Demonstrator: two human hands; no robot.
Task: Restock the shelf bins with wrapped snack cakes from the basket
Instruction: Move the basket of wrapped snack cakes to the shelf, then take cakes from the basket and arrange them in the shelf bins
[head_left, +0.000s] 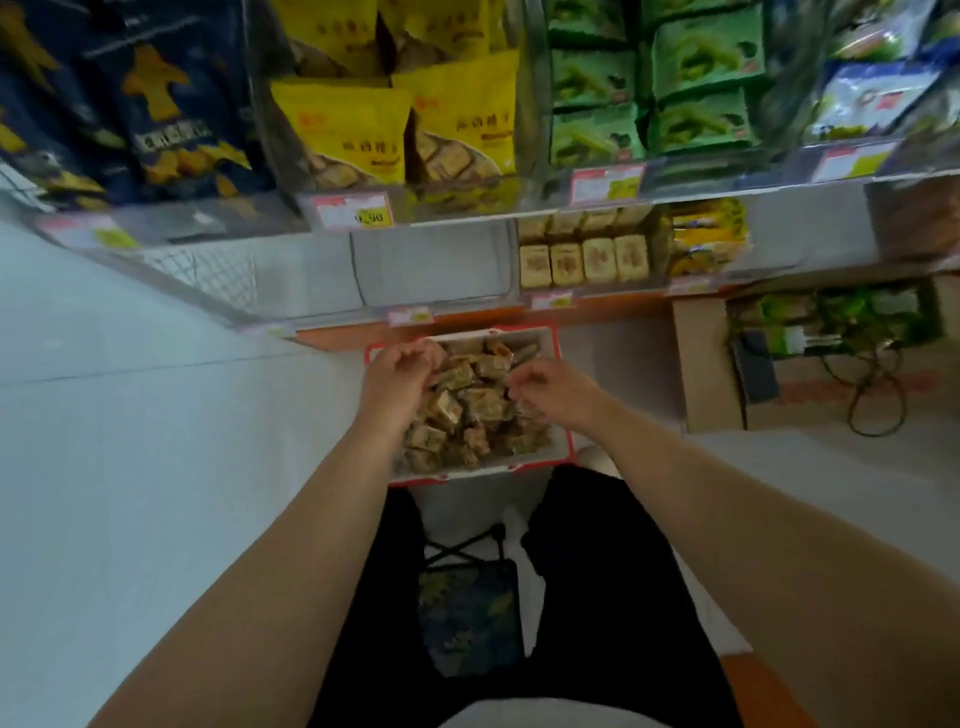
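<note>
A red-rimmed white basket stands on the floor in front of me, full of wrapped snack cakes. My left hand hovers over the basket's far left corner with fingers curled; whether it holds a cake is hidden. My right hand reaches into the basket's right side, fingers curled down among the cakes. Directly above the basket, a clear shelf bin looks empty. The bin to its right holds rows of wrapped cakes.
The upper shelf carries yellow snack bags, green packets and dark blue bags. An open cardboard box with green packets sits on the floor at right. A folding stool is between my legs.
</note>
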